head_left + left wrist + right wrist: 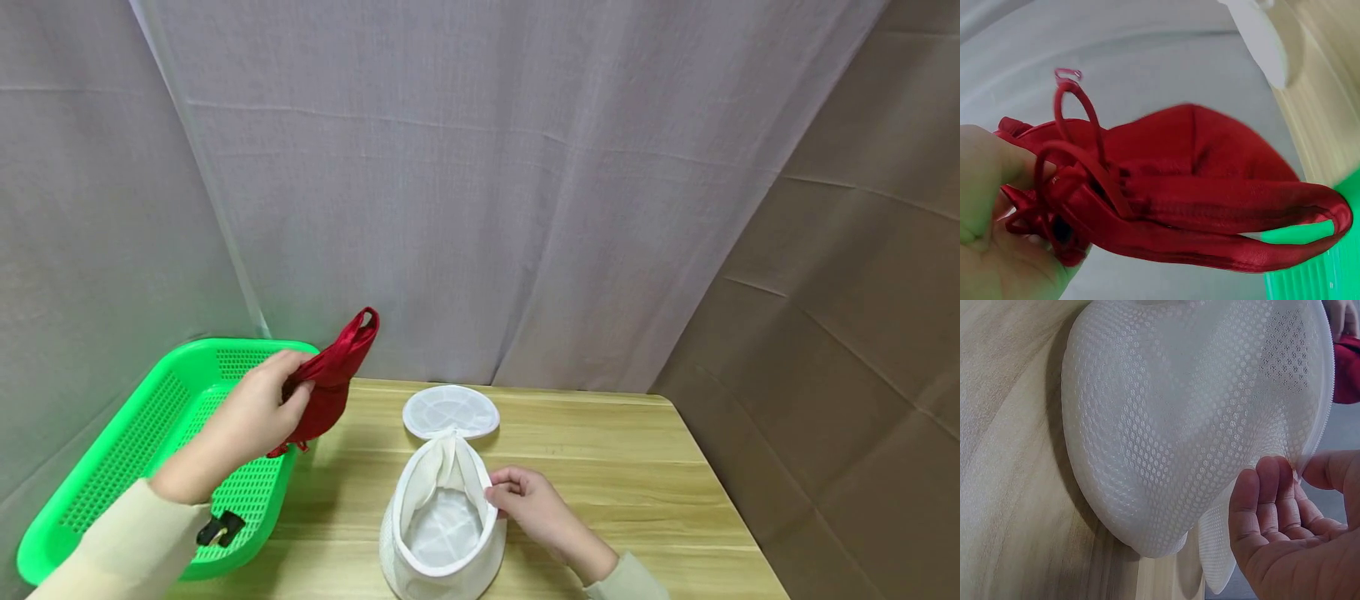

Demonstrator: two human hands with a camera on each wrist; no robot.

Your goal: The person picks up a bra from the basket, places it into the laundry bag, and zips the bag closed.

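My left hand grips a folded red bra, held up above the right edge of the green basket. Its thin straps and a small hook show in the left wrist view, where part of the bra is hidden in the palm. On the table stands a white mesh laundry bag, its round lid folded back and its mouth facing up. With thumb and fingers, my right hand pinches the right side of the bag's zippered rim. Honeycomb mesh fills much of the right wrist view.
The green plastic basket stands at the left of the wooden table. A small black object is at the left cuff. Grey cloth hangs behind the table, and a brown panel rises along the right.
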